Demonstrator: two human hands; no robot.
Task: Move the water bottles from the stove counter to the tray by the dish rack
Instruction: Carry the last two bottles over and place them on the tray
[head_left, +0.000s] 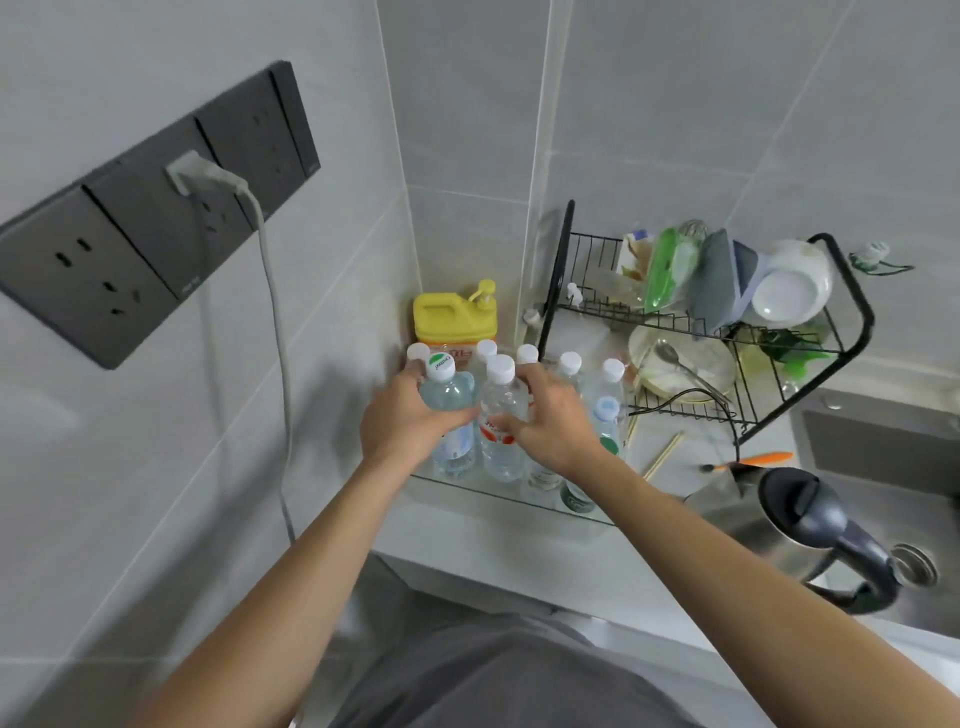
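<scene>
**A:** Start with the big stuff. What's in front of me?

**B:** I see grey wall tiles with a dark socket strip on the left, a white plug in it and its cable hanging down. On the right sits the black wire dish rack, loaded with bowls and lids, and next to it the sink. A steel kettle stands near the sink's front edge.

**A:** And the tray?

**B:** The clear tray lies on the counter in the corner, just left of the rack. Several water bottles stand upright in it, white caps up. A yellow jug with a pump stands behind them.

**A:** My hands?

**B:** My left hand grips the bluish bottle with the green-printed cap, fingers curled round its shoulder. My right hand grips the red-labelled bottle beside it, the same way. Both bottles stand at the tray's front row, touching each other; I cannot tell whether their bases rest on the tray.

**A:** Anything small?

**B:** Chopsticks and an orange-handled utensil lie on the counter below the rack.
</scene>
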